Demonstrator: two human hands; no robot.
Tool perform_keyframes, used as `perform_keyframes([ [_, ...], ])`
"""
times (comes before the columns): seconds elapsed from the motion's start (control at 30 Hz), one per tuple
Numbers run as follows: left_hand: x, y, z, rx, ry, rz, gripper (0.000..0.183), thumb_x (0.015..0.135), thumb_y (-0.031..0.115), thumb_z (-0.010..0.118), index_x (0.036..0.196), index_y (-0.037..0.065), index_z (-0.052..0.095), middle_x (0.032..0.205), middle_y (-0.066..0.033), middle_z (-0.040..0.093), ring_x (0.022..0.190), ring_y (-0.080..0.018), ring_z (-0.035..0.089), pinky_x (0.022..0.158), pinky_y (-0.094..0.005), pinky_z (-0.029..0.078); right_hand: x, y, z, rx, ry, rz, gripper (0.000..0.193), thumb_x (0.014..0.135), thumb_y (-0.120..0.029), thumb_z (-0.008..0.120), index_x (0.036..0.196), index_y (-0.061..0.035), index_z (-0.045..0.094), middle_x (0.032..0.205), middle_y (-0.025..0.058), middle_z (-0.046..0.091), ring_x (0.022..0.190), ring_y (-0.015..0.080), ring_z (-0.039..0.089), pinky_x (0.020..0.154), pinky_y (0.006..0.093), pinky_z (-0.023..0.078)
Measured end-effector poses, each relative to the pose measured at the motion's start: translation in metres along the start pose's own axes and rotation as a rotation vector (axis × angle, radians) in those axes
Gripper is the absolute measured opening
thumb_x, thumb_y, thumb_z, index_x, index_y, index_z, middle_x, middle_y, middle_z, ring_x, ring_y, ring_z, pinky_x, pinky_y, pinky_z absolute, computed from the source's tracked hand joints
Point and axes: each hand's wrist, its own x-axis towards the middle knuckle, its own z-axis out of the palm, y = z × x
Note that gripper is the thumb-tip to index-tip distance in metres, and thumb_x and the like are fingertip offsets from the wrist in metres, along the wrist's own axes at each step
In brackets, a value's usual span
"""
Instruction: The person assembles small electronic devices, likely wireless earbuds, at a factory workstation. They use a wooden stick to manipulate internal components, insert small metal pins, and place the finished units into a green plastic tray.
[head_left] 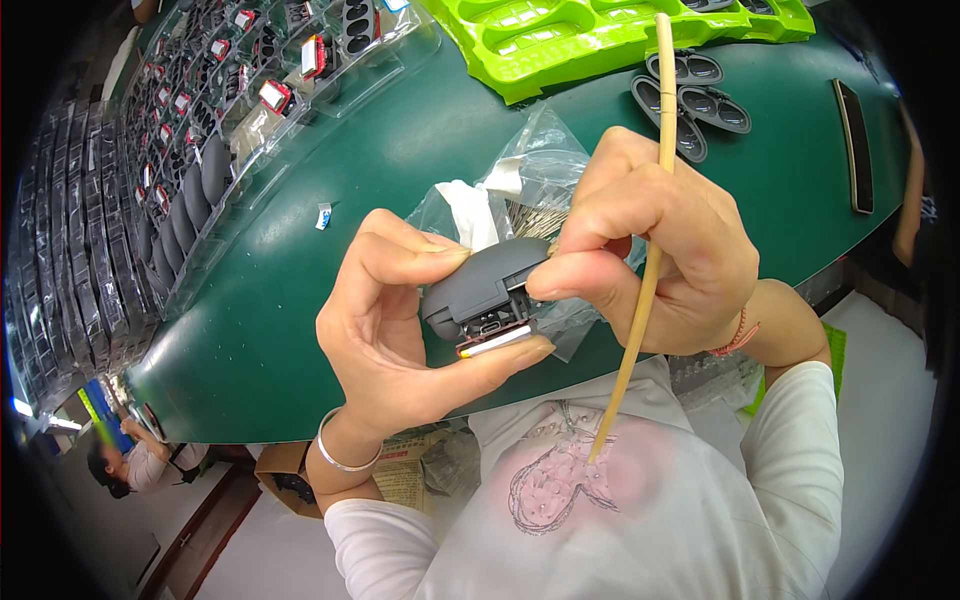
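My left hand (390, 320) is closed round a dark grey, rounded earbud charging case (485, 285), thumb below and fingers on top. Its open underside shows a small circuit board with a port (490, 328) and a white battery (497, 341). My right hand (660, 240) carries a long, thin wooden stick (645, 310), slanting past the palm. The right thumb and forefinger pinch at the case's right end; anything small between those fingertips is hidden. Just behind the case lies a clear plastic bag (550, 150) with a bundle of thin metal pins (537, 220) and white paper.
Grey case inserts (715, 108) lie at the far right beside a bright green moulded tray (540, 60). A phone (853, 145) rests near the right edge of the green table (270, 370). Clear trays (290, 130) of case parts fill the left. Another person (140, 460) is at lower left.
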Motion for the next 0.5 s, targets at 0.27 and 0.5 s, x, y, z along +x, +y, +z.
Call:
perform_keyframes([
  [0.27,0.0006,0.0007,0.0014,-0.01,0.014,0.01,0.059,0.051,0.004,0.09,0.098,0.003,0.055,0.092,-0.0071,0.053,0.085,-0.015,0.055,0.078,-0.0272,0.046,-0.0005,0.0006,0.0011,0.008,0.01,-0.005,0.024,0.073,-0.007,0.08,0.08,-0.0013,0.057,0.064,0.0048,0.055,0.056,0.0136,0.046,0.048,0.0242,0.033],
  [0.5,-0.0018,-0.001,0.0001,-0.019,-0.008,0.005,0.063,0.052,0.006,0.09,0.102,0.003,0.053,0.093,-0.0058,0.051,0.088,-0.017,0.056,0.082,-0.0281,0.045,-0.0004,0.0004,0.0011,0.005,0.013,-0.003,0.023,0.075,-0.009,0.079,0.08,-0.0015,0.057,0.064,0.0045,0.055,0.056,0.0146,0.047,0.048,0.025,0.034],
])
